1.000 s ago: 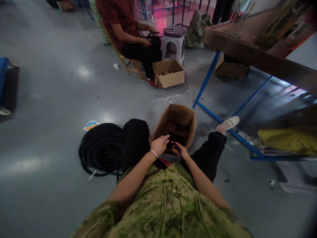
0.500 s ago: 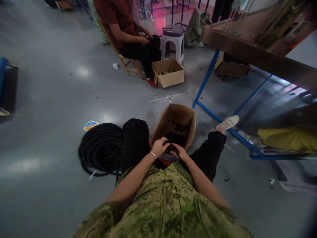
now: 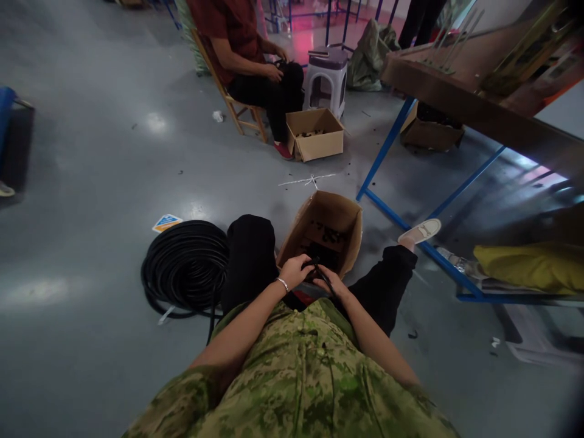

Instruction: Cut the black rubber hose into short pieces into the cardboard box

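I sit on the floor with an open cardboard box (image 3: pixel 347 213) between my legs; small black parts lie inside it. My left hand (image 3: pixel 295 270), with a bracelet at the wrist, is closed around a black cable end (image 3: pixel 316 264) at the box's near rim. My right hand (image 3: pixel 332 282) is closed on the same black cable just beside it, the two hands almost touching. A large coil of black cable (image 3: pixel 185 267) lies on the floor to my left, beside my left knee.
Another person in a red top sits on a wooden chair (image 3: pixel 237 109) at the back, a second cardboard box (image 3: pixel 314 134) at their feet and a plastic stool (image 3: pixel 325 79) beside them. A blue-framed workbench (image 3: pixel 456 109) stands at right, a yellow bag (image 3: pixel 529 264) under it.
My left hand's fingers have curled shut over the cable end, and both hands have drawn slightly closer together. The view has shifted a little.
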Demonstrator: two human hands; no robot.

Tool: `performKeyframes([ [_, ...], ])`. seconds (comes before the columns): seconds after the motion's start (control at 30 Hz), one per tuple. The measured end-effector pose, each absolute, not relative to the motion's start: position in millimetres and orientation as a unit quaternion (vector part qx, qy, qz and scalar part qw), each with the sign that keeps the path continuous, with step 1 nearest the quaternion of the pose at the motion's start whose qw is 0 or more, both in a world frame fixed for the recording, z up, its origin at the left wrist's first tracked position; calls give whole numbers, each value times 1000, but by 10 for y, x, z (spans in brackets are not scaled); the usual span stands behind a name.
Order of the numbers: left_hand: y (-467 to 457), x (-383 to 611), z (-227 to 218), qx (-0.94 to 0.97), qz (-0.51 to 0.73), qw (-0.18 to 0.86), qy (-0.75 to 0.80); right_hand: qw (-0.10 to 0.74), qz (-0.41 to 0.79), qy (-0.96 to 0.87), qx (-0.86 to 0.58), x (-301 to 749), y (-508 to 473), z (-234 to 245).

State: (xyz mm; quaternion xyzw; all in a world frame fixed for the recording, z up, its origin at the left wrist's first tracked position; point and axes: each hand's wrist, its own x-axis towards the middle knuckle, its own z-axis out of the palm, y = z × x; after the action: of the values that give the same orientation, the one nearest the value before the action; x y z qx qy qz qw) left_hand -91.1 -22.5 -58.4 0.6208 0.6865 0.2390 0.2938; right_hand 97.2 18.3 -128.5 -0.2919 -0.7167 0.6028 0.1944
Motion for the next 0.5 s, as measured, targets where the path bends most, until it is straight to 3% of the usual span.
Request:
performKeyframes([
  [0.5,-229,-904,-626,624,212,281,698,190,551,-747,-320,953,170,-1333],
])
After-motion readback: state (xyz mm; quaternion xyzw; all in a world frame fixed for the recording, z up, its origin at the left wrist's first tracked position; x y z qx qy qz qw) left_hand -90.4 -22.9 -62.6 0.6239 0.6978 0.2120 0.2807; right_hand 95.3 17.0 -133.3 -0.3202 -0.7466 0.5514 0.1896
